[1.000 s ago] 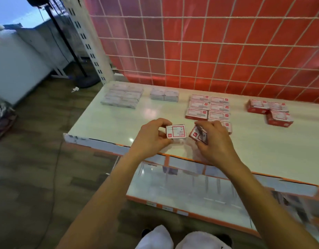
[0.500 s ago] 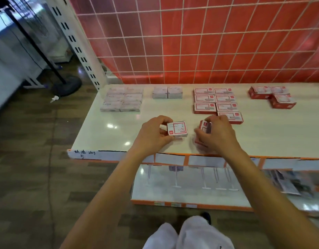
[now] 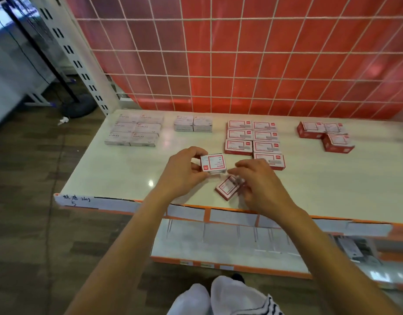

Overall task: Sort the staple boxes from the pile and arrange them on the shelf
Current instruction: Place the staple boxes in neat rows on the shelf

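Orange-lipped glossy white shelf board (image 3: 128, 173) runs across the view at about waist level, with a lower shelf beneath it.

Nearest on it, a red-sided staple box with a white label (image 3: 226, 189) lies flat and skewed, its long axis running diagonally from near-left to far-right. The right hand (image 3: 264, 187) curls over its far-right end and pinches it.

Just beyond and to the left, the left hand (image 3: 182, 176) grips a second small white-and-red staple box (image 3: 214, 163) by its left end, raised a little off the board, long axis running left to right.

Next come seven matching red-and-white boxes (image 3: 239, 146), laid in two columns: three on the left, four on the right. The free place at the near end of the left column lies just right of the raised box and just beyond the right hand's fingers. That box is already square to the rows, so it looks like the closer fit, while the skewed one needs turning.

Farther back are three deeper red boxes (image 3: 338, 143) at the right, two pale grey boxes (image 3: 193, 123) side by side, and six pale boxes printed STAPLES (image 3: 133, 131) at the left. A red tiled wall (image 3: 241, 64) stands behind.
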### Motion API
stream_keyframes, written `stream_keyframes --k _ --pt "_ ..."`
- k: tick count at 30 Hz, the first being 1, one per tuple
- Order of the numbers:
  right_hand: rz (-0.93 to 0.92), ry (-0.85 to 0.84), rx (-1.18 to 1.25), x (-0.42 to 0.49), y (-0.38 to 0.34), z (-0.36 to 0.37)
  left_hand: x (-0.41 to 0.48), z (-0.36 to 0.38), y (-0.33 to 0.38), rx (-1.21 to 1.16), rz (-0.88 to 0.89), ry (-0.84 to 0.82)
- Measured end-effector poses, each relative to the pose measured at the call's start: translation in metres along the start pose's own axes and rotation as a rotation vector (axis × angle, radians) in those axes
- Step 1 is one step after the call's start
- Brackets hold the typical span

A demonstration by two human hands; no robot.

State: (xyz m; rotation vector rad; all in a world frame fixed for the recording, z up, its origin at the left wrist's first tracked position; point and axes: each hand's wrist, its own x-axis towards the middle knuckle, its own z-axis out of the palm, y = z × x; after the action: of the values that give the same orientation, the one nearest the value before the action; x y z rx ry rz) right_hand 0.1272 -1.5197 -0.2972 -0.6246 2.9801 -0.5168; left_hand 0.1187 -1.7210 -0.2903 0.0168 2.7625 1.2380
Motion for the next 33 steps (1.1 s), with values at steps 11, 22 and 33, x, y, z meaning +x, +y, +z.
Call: stream_keyframes --k 11,22,33 --pt "-0.09 0.045 0.02 0.009 0.014 0.009 0.0 0.004 0.004 0.024 -0.084 0.077" --pt "0.048 0.214 -0.081 0.028 0.02 0.011 0.015 -0.002 0.011 -0.002 -0.093 0.064" --pt "0.117 0.289 -0.058 0.036 0.024 0.015 0.037 -0.003 0.018 -0.024 -0.088 0.006"
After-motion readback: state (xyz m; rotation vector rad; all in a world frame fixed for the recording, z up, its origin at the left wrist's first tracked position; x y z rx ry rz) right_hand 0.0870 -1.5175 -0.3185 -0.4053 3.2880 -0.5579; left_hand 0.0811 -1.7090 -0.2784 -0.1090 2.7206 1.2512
